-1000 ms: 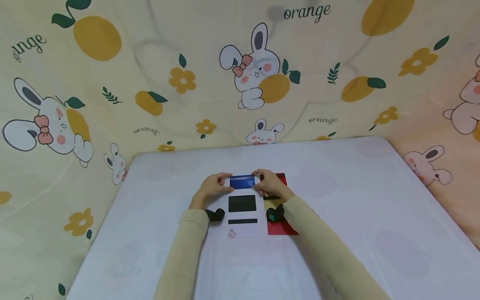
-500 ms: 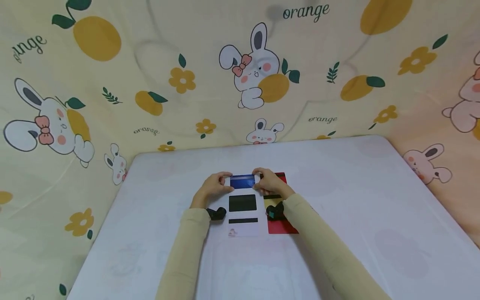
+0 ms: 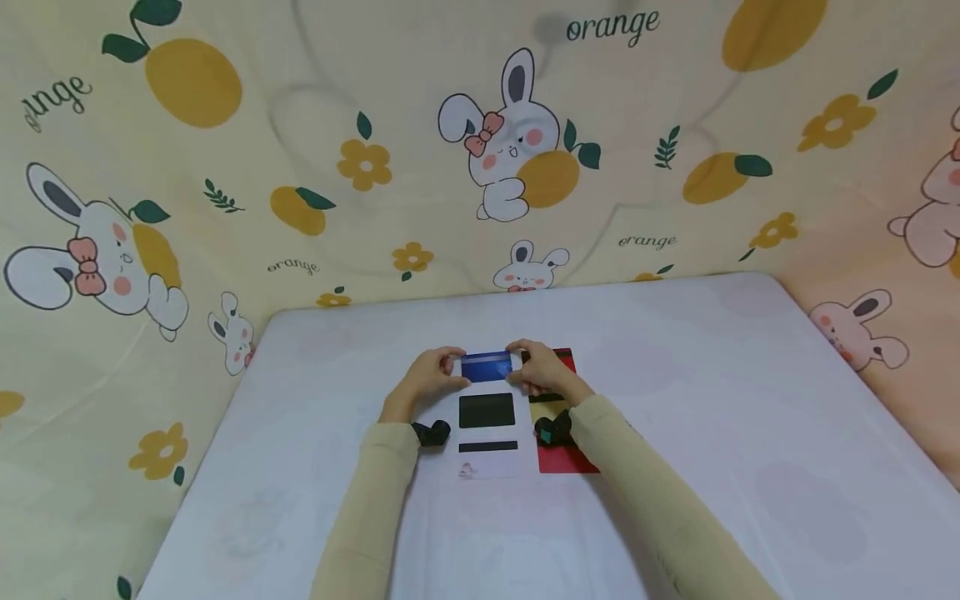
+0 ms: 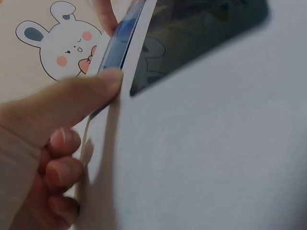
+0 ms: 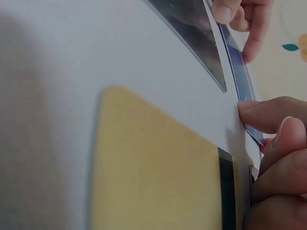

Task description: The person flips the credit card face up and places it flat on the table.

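Unmoved: glossy, striped blue card [image 3: 486, 367]

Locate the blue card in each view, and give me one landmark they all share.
Head: blue card just below the picture's centre, between the left hand and right hand.
Left wrist: a slanted blue strip, upper left.
Right wrist: a slanted blue strip, upper right.
Shared landmark: the dark card next to it.
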`<state>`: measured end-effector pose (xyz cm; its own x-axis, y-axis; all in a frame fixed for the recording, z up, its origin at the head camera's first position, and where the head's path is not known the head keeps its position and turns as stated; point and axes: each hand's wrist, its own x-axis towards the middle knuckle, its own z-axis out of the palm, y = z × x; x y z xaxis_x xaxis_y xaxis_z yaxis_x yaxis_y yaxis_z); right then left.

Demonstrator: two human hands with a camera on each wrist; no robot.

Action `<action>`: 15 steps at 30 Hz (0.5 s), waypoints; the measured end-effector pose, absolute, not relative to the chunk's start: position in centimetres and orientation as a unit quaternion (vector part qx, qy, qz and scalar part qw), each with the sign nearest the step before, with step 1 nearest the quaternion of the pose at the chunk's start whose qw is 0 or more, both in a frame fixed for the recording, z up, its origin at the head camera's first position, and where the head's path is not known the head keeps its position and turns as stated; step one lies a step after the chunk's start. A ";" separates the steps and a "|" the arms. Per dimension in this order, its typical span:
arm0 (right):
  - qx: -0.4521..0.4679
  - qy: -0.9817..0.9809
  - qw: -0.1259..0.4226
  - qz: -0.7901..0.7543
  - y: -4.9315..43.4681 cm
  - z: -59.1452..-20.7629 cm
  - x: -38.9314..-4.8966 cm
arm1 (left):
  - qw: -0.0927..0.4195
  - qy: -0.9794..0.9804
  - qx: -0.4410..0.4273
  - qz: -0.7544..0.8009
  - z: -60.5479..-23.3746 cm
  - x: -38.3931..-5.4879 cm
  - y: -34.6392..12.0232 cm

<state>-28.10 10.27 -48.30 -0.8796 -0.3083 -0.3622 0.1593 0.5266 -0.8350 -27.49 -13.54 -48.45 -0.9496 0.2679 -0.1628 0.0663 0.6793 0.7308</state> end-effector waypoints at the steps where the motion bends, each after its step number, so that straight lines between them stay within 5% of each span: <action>1: -0.045 0.841 0.240 -0.482 10.3 -48.2 -28.1 | 0.131 0.907 0.099 0.389 -48.5 -27.6 -13.5; 15: -0.097 0.859 0.196 -0.464 11.2 -47.8 -27.6 | 0.130 0.892 0.142 0.409 -47.9 -28.0 -13.3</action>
